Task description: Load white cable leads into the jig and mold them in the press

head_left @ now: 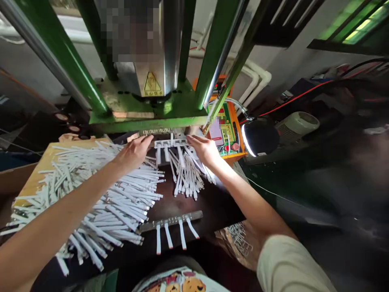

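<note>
left hand [136,151] and right hand [206,150] are apparently pinching opposite ends of the slotted bar [166,143]; white strips [181,156] are extending from its near side.

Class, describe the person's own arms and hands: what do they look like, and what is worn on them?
The left grip and right grip are human hands without gloves. Both forearms are uncovered, with no watch to be seen. A pale, plain sleeve with soft folds ends near the right elbow; the left sleeve is out of view.
</note>
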